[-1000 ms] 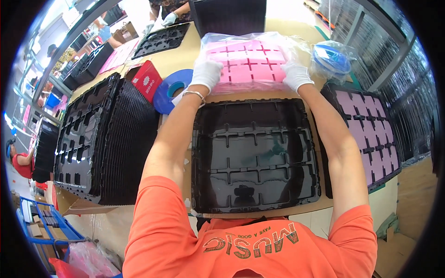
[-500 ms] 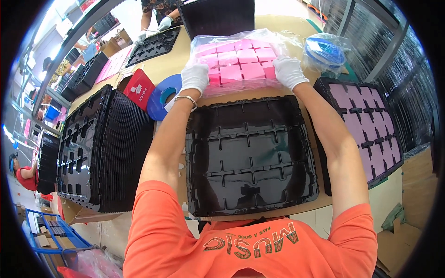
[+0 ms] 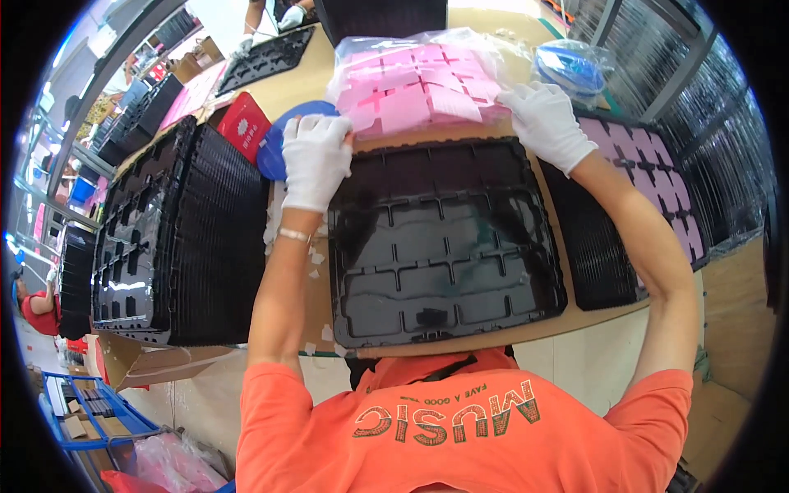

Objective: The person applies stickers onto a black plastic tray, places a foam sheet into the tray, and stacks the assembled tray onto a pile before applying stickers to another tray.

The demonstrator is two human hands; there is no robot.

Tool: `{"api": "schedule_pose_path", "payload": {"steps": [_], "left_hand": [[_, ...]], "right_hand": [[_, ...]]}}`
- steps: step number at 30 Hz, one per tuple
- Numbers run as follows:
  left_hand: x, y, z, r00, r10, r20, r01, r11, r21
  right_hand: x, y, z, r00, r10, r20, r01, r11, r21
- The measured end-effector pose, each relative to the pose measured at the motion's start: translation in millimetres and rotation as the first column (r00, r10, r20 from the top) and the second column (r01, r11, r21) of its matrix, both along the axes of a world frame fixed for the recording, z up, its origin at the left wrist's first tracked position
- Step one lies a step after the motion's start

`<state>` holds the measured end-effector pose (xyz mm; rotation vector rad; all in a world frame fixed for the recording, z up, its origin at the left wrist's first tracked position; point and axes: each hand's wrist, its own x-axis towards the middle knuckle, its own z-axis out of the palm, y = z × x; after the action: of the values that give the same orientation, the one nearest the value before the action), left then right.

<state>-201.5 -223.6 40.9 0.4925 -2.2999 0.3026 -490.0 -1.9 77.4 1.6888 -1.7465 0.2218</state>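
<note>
My left hand point(image 3: 316, 163), in a white glove, is above the far left corner of a black plastic tray point(image 3: 436, 238). Its fingers curl down, and what they hold, if anything, is hidden. My white-gloved right hand point(image 3: 549, 125) reaches with fingers extended to the right edge of some pink sheet pieces point(image 3: 419, 86). These lie in rows, some tilted, in a clear plastic bag point(image 3: 481, 49) just beyond the tray. The tray has cross-shaped ridges and lies flat in front of me. Beside my left hand are a blue disc point(image 3: 275, 152) and a red card point(image 3: 244, 127).
A tall stack of black trays point(image 3: 218, 238) stands at left. At right, another stack carries a tray with mauve pieces point(image 3: 645, 160). A blue roll in clear plastic point(image 3: 571, 67) lies far right. Across the table, a co-worker's gloved hands point(image 3: 292, 16) are near a black tray point(image 3: 267, 59).
Both hands have left the bag's sides and come nearer me, the left one more so. The pink pieces are less even now. The whole view has shifted slightly.
</note>
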Motion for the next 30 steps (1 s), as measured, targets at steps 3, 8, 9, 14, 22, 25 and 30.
{"api": "schedule_pose_path", "payload": {"steps": [3,8,9,14,22,25,30], "left_hand": [[42,44,-4,0.995,-0.098,-0.003,0.097,0.99,-0.105],[94,95,-9,0.99,-0.119,0.073,0.119,0.993,-0.009],[102,101,-12,0.99,-0.119,0.073,0.117,0.993,0.024],[131,128,-18,0.975,-0.165,0.149,0.152,0.984,0.096],[146,158,-21,0.964,-0.16,0.213,0.124,0.977,0.172],[149,164,-26,0.962,-0.175,0.208,0.136,0.972,0.19],[149,174,-24,0.954,-0.207,0.217,0.158,0.962,0.222]], "right_hand": [[35,37,5,0.996,0.089,-0.002,-0.089,0.993,0.081],[82,94,3,0.987,0.14,0.079,-0.152,0.975,0.165],[88,103,0,0.985,0.138,0.1,-0.153,0.973,0.171],[117,134,1,0.987,0.104,0.119,-0.132,0.958,0.256],[140,166,-22,0.986,0.029,0.165,-0.077,0.954,0.29],[145,174,-30,0.979,0.016,0.205,-0.072,0.96,0.271],[152,185,-42,0.966,0.007,0.258,-0.062,0.977,0.206]]}}
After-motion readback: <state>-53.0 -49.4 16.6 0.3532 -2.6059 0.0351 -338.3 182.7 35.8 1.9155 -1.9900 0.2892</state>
